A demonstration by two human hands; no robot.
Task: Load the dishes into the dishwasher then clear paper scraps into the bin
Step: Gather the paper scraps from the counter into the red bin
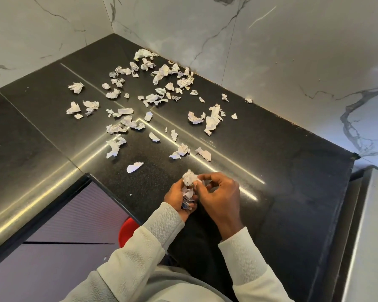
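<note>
Several crumpled white paper scraps lie scattered over the black corner countertop. My left hand is cupped near the counter's front edge and holds a wad of gathered scraps. My right hand is right beside it, its fingertips pinching a crumpled scrap at the top of the wad. The nearest loose scrap lies just left of and beyond my hands. No dishwasher or dishes are in view.
Marble-look walls close the counter at the back and right. A red round object shows below the counter edge, partly hidden by my left sleeve. A grey steel surface lies at the right. The floor is at lower left.
</note>
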